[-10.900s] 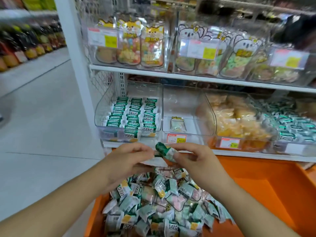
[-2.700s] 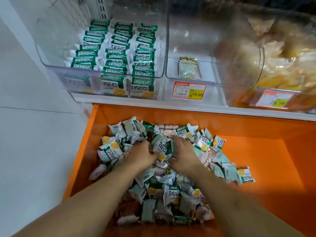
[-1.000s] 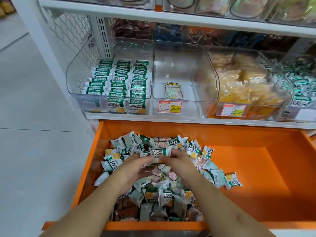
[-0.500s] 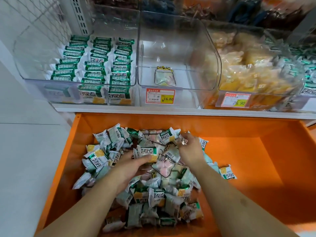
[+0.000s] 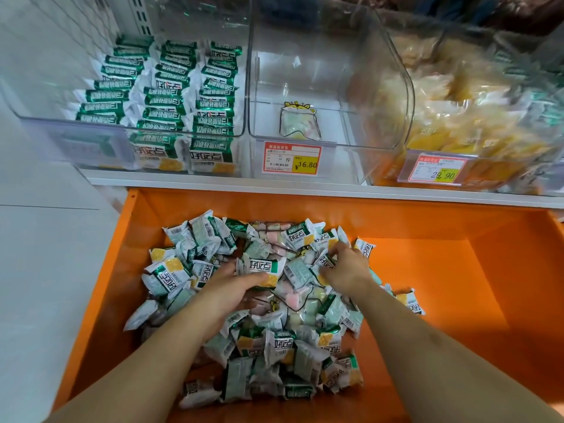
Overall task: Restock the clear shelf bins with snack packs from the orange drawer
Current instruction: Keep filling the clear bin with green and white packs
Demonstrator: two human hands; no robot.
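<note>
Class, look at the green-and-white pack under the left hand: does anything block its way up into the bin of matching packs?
Nothing visible does. The left hand holds the green-and-white pack atop the pile, and the left clear bin above is open-topped, with only its low front wall to clear.

White shelf [image 5: 213, 182] carries three clear bins [image 5: 329, 87] side by side; orange drawer [image 5: 457, 239] below holds snack packs [image 5: 259, 346].

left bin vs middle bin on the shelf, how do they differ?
Left bin holds neat rows of green-and-white packs; middle bin holds a single clear pouch and is otherwise bare. Middle bin carries a red price tag; none is clear on the left one. Both are clear plastic, side by side on one shelf.
</note>
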